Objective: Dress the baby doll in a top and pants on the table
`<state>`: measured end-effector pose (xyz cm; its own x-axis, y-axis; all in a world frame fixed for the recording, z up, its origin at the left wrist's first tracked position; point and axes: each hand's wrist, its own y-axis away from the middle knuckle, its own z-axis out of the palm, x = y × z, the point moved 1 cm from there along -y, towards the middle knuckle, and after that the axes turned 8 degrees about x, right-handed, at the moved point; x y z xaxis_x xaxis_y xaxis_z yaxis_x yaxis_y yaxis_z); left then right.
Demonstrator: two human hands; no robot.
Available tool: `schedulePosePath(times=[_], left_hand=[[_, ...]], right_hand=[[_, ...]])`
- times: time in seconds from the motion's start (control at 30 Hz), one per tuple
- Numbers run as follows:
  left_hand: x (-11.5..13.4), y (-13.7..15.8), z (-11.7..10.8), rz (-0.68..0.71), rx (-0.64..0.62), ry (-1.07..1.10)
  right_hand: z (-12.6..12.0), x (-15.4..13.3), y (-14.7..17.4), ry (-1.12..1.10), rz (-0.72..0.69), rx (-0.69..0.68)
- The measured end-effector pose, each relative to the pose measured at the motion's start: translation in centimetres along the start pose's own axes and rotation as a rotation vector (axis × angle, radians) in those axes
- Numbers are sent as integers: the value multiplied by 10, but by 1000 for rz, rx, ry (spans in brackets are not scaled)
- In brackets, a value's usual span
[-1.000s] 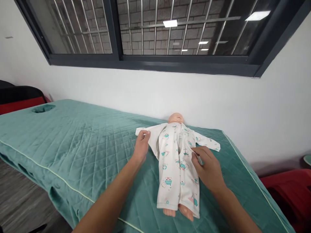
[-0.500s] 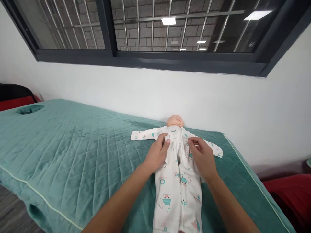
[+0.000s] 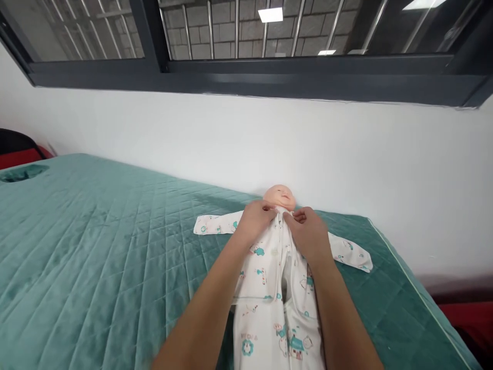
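The doll (image 3: 280, 196) is laid on the green bed (image 3: 134, 257), the patterned shirt (image 3: 265, 275) already over its body with both sleeves (image 3: 215, 224) spread. Near the neck, the shirt's edges appear pinched in the closed grip of left hand (image 3: 256, 221) and right hand (image 3: 311, 234) — lower down the front gapes, so fastening seems left.

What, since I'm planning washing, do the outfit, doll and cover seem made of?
Outfit: soft, matte fabric, perhaps cotton, judging by its folds and print.
Doll: smooth vinyl or plastic, probably, from its moulded head.
Cover: quilted, apparently velvety cloth, by its stitched lines and soft sheen.
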<state>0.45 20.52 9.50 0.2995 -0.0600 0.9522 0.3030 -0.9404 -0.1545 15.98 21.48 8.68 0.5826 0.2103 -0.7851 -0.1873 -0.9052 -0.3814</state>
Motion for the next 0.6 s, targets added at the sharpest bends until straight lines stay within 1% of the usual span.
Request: schedulePosePath(times=[0.07,0.13,0.23,0.3,0.37,0.43,0.5,0.53,0.6], left_hand=[[2,-5,4,34,-62,-103],[3,-6,5,65,-82,-138],[2,-6,6,115,-26,-141],[1,-6,8,134,33,-97],[0,-5,11,106,67,21],[1,-3,14,52,67,182],[2,-1,16,15,41,288],[1,-1,17,7,33,299],[-1,0,18,17,39,252]], right_hand=[[-2,1,-1,84,16,-6],[-4,2,-4,145,41,-46],[-6,4,-9,170,54,-137],[-7,4,-13,99,76,-161],[-7,4,-15,-40,126,-129],[-5,2,-14,-190,164,-77],[-3,2,-12,-300,190,-54],[-2,2,-11,-341,202,-62],[1,3,-8,-412,222,-95]])
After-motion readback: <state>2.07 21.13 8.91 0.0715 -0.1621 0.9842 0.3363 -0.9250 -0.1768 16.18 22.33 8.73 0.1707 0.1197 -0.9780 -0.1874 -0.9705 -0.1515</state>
